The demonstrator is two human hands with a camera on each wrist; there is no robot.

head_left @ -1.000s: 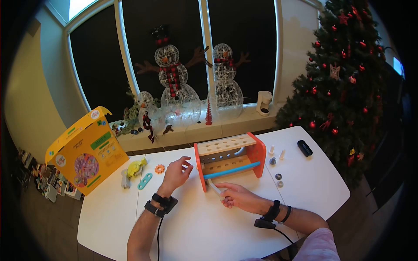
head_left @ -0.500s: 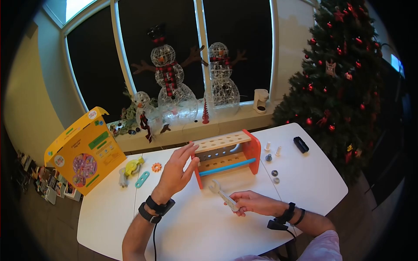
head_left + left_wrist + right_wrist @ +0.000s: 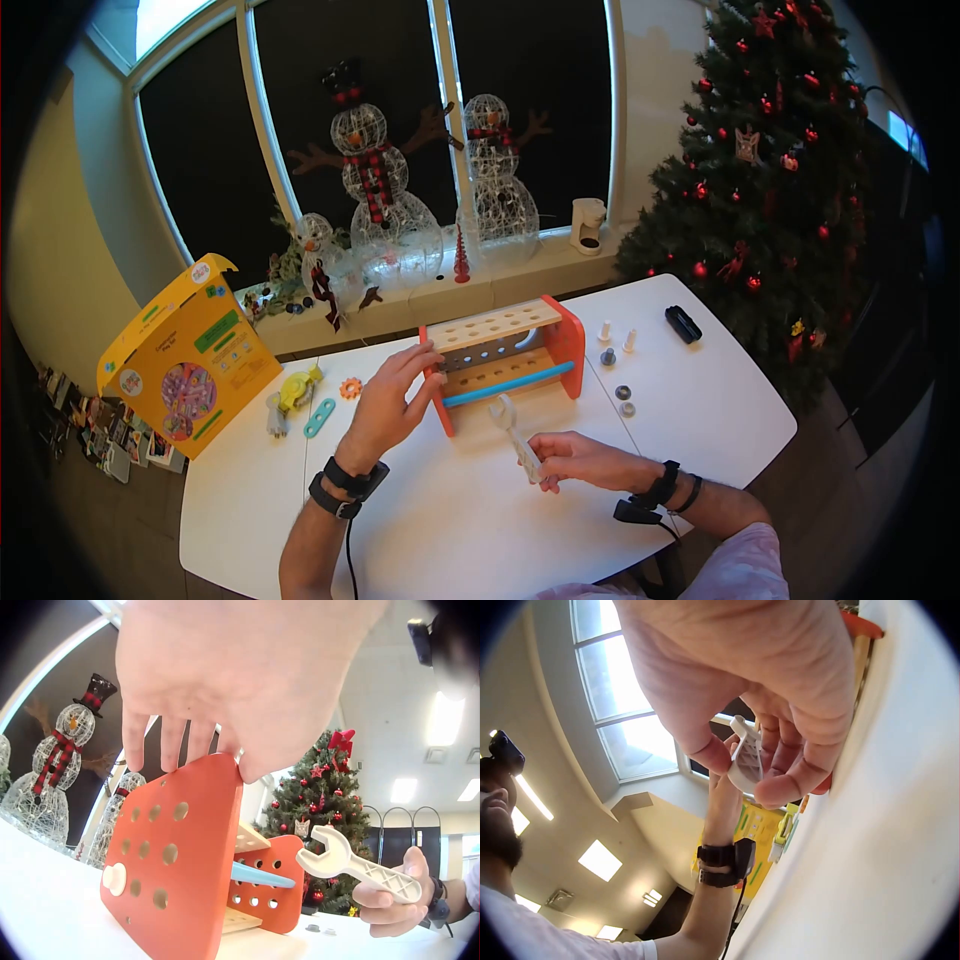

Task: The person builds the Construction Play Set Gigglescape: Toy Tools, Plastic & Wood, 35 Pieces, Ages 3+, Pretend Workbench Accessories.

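Observation:
A toy workbench with red end panels (image 3: 176, 855), holed wooden shelves (image 3: 495, 325) and a blue bar (image 3: 510, 384) stands on the white table. My left hand (image 3: 388, 402) rests with its fingers, nearly straight, on the top edge of the left red panel. In my right hand (image 3: 590, 464), thumb and fingers pinch the handle of a pale toy wrench (image 3: 356, 864). The wrench's open jaws point up toward the workbench, apart from it. The right wrist view shows the handle end (image 3: 746, 761) between thumb and fingertips.
Left on the table (image 3: 420, 530) are a yellow box (image 3: 190, 360), a yellow-green toy (image 3: 298, 388), a teal link (image 3: 319, 418) and an orange gear (image 3: 350, 388). Several screws and nuts (image 3: 624, 392) and a black case (image 3: 683, 324) lie right.
My left hand has come onto the workbench's left panel from beside it. My right hand has drawn the wrench back from the workbench and tilted it more upright.

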